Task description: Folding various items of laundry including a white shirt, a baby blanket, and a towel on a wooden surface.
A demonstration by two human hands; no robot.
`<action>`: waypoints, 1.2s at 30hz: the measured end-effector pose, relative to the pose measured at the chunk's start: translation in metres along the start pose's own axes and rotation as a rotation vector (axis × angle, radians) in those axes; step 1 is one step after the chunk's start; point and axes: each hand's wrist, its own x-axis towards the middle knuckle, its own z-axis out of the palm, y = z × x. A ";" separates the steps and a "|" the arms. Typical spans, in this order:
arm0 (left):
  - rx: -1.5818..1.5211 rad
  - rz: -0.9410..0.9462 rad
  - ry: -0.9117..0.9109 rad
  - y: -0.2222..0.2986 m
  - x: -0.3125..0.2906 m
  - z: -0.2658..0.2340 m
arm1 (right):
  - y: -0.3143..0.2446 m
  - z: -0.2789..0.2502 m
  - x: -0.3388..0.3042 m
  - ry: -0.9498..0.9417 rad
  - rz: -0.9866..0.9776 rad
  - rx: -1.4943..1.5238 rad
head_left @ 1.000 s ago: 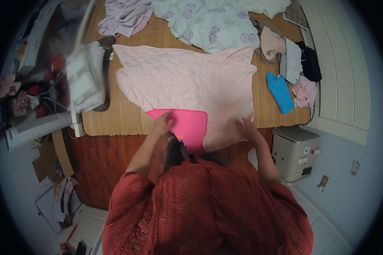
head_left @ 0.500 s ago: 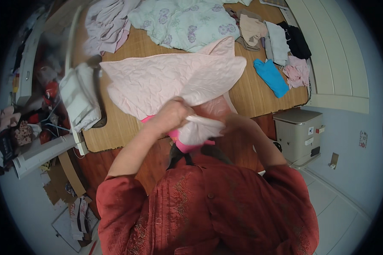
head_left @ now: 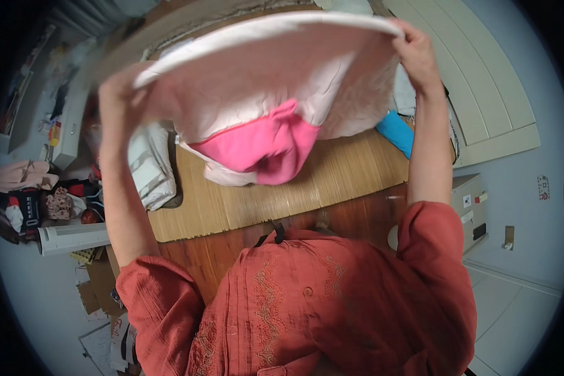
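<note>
Both my arms are stretched forward and raised, holding up a pale pink quilted blanket (head_left: pixel 263 72) by its far edge. My left hand (head_left: pixel 122 91) is closed on the left corner; it is somewhat blurred. My right hand (head_left: pixel 418 56) pinches the right corner. Between them the edge bows upward in an arc, and the cloth hangs down toward the bed. A bright pink piece of fabric (head_left: pixel 257 147) with a small loop sits on the blanket's near, lower part. The raised cloth hides most of the far side of the bed.
Beneath the blanket, a woven mat (head_left: pixel 282 194) covers the bed. Folded white cloth (head_left: pixel 153 166) lies at its left edge, and a blue folded cloth (head_left: pixel 396 133) at the right. A beige bin (head_left: pixel 472 200) stands on the floor at right. Cluttered shelves (head_left: pixel 37 188) line the left.
My hands have moved apart, up and away from my body, spreading the blanket that was bunched near my waist. Its bright pink part has come into fuller view.
</note>
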 end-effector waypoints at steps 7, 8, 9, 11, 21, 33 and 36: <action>-0.172 -0.112 0.148 0.004 -0.030 -0.072 | -0.113 0.014 0.056 0.006 -0.180 0.327; -0.151 -0.230 0.084 0.005 -0.031 -0.067 | -0.118 0.017 0.060 0.020 -0.217 0.326; -0.195 -0.448 -0.015 0.018 -0.028 -0.064 | -0.127 0.023 0.063 0.030 -0.255 0.331; -0.256 -0.186 -0.033 0.031 -0.025 -0.032 | -0.141 0.044 0.065 -0.034 -0.182 0.230; -1.271 -0.829 -0.268 0.087 -0.072 0.119 | 0.020 0.139 0.005 -0.372 -0.207 -0.238; -1.254 -1.186 -0.080 0.093 -0.066 0.108 | 0.105 0.107 -0.332 -0.864 0.632 -0.545; -1.250 -1.125 -0.094 0.112 -0.054 0.100 | 0.121 0.161 -0.326 -0.752 0.882 -0.358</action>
